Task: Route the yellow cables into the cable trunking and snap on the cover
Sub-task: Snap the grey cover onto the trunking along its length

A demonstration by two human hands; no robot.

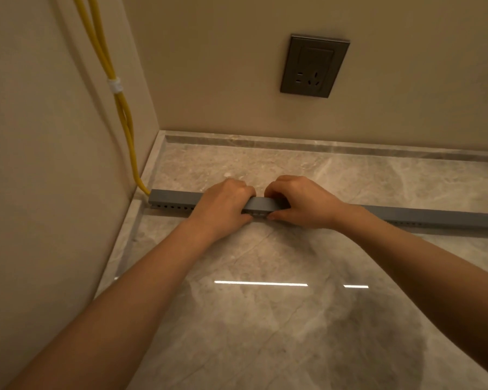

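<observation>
Mid-frame, left hand (223,205) and right hand (299,202) both clamp the matte grey slotted trunking (175,199) on glossy marble floor (265,319); yellow cables (124,114) enter its left end.

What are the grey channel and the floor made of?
The grey trunking is probably matte plastic, going by its even colour and row of punched holes. The floor looks like polished stone or stone-look tile: veined, and glossy enough to mirror lights.
</observation>
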